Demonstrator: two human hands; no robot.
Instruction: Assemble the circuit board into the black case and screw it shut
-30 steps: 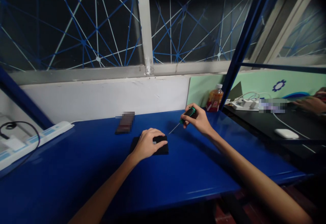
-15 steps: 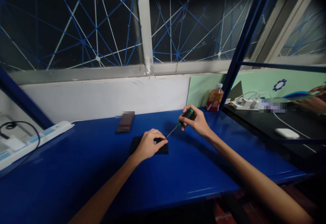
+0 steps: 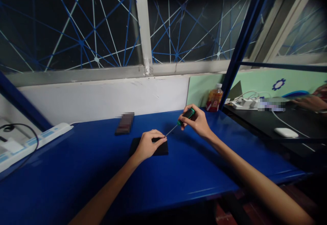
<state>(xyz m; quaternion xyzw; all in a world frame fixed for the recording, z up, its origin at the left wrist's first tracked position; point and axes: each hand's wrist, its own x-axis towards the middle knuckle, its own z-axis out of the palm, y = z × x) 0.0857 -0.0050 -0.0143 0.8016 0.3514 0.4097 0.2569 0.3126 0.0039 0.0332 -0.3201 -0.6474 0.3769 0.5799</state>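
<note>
My right hand (image 3: 194, 119) grips a screwdriver (image 3: 189, 114) by its black and green handle. Its thin shaft slants down to the left, and the tip ends at the fingertips of my left hand (image 3: 150, 144). There the left thumb and fingers are pinched together around the tip; whether a small part sits between them is hidden. Beneath that hand lies a flat black rectangular object (image 3: 163, 150) on the blue table (image 3: 163, 180). My left hand covers much of it, so its kind cannot be made out.
A blurred dark phone-like slab (image 3: 125, 123) lies behind my left hand. On the left is a white power strip (image 3: 51, 133) with a black cable. A drink bottle (image 3: 215, 99) stands at the back right. Another person's hand (image 3: 313, 102) is over the black desk (image 3: 255, 124) to the right.
My left thumb and fingers have closed together at the screwdriver's tip, hiding the small grey patch seen between them before. The screwdriver has shifted very slightly; the view has moved a little.
</note>
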